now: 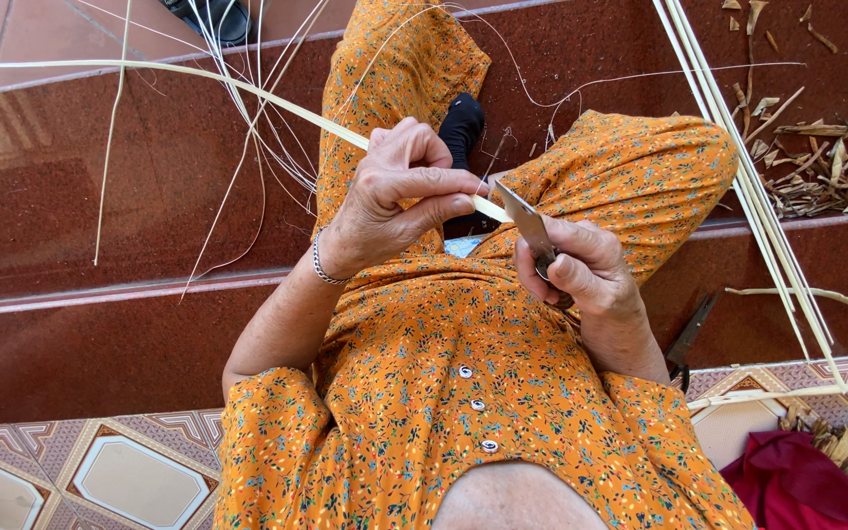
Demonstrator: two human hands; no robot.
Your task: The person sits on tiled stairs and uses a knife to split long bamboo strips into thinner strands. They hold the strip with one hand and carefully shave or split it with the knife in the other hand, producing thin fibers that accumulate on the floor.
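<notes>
My left hand (399, 191) pinches a long pale bamboo strip (198, 77) that runs from the far left edge down to my fingers. My right hand (586, 270) grips a knife (527, 226) with a flat grey blade, its edge set against the strip's near end right beside my left thumb. Both hands are held above my lap, over an orange flowered dress (444, 373). A bead bracelet (321, 263) circles my left wrist.
Thin split strips (247, 108) fan out over dark red stone steps (80, 186). Several long pale strips (768, 216) lean at the right, beside a heap of dry shavings (826, 167). Another dark tool (689, 334) lies at my right hip. Red cloth (807, 481) sits bottom right.
</notes>
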